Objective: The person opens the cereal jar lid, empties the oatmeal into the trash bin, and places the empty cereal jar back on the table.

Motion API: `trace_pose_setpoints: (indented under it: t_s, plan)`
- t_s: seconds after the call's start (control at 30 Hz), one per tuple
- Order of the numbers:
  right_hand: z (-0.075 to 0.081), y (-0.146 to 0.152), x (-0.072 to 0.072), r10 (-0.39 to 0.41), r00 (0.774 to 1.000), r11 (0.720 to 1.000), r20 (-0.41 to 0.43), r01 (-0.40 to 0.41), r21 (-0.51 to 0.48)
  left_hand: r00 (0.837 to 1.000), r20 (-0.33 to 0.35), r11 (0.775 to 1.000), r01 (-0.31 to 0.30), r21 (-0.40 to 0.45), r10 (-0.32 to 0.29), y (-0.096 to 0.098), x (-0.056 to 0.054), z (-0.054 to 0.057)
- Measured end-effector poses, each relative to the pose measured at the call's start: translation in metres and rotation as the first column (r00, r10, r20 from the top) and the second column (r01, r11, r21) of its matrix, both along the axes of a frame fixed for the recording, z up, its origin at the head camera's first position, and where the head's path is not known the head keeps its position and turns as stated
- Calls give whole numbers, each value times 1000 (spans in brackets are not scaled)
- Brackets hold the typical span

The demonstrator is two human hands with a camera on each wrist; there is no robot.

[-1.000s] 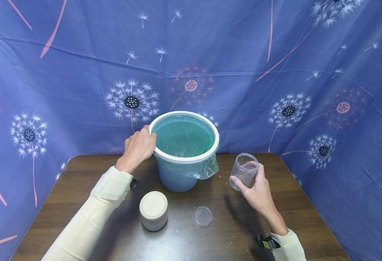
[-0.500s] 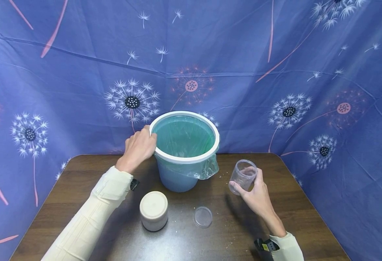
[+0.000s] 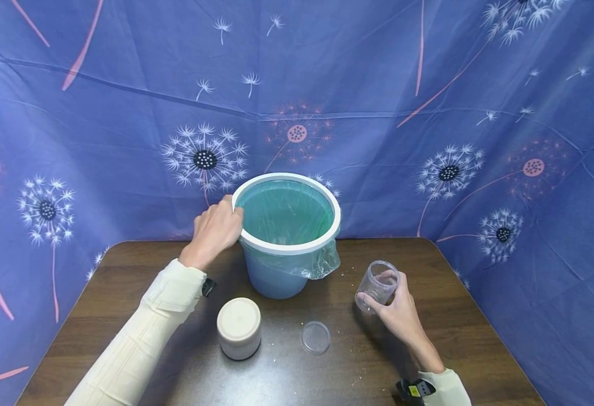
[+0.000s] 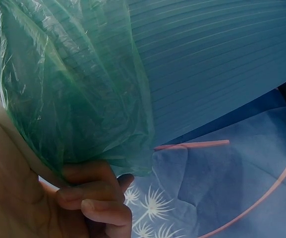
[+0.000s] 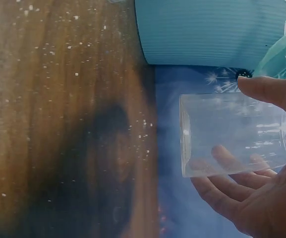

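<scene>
A blue ribbed trash bin (image 3: pixel 276 280) with a white rim and a green plastic liner (image 3: pixel 287 211) stands at the back of the table. My left hand (image 3: pixel 216 228) grips the left side of its rim; in the left wrist view, curled fingers (image 4: pixel 103 198) press against the liner's overhang. To the right of the bin, my right hand (image 3: pixel 400 307) holds a clear plastic jar (image 3: pixel 376 286), thumb on one side and fingers round the other. The jar is uncapped, slightly tilted, and looks empty. In the right wrist view, its base hangs just above the tabletop.
A beige lidded jar (image 3: pixel 238 329) stands front left of the bin. A clear round lid (image 3: pixel 315 337) lies flat on the brown wooden table (image 3: pixel 337 378). Small pale crumbs are scattered over the wood. A blue dandelion-print cloth (image 3: pixel 378 141) hangs behind.
My right hand has lowered the clear jar toward the table, shifting slightly nearer to me. The left hand and the bin have stayed in place.
</scene>
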State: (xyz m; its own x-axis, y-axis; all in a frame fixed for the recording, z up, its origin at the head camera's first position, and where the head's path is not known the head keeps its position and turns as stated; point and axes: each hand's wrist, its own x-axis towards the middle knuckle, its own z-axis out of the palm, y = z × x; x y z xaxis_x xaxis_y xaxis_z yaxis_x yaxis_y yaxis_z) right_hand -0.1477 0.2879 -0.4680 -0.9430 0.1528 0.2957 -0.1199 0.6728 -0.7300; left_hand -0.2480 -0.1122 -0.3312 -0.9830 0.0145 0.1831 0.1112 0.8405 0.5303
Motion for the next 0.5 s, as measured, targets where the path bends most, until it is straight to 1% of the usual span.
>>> trace_pose_setpoints:
  t_s: [0.17, 0.5]
  plan:
    - [-6, 2, 0, 0, 1000, 1000, 19, 0, 1, 1000, 5, 1000, 3, 4, -3, 0, 1, 0]
    - [-9, 2, 2, 5, 999, 1000, 39, -6, 12, 1000, 8, 1000, 2, 7, -2, 0, 1, 0]
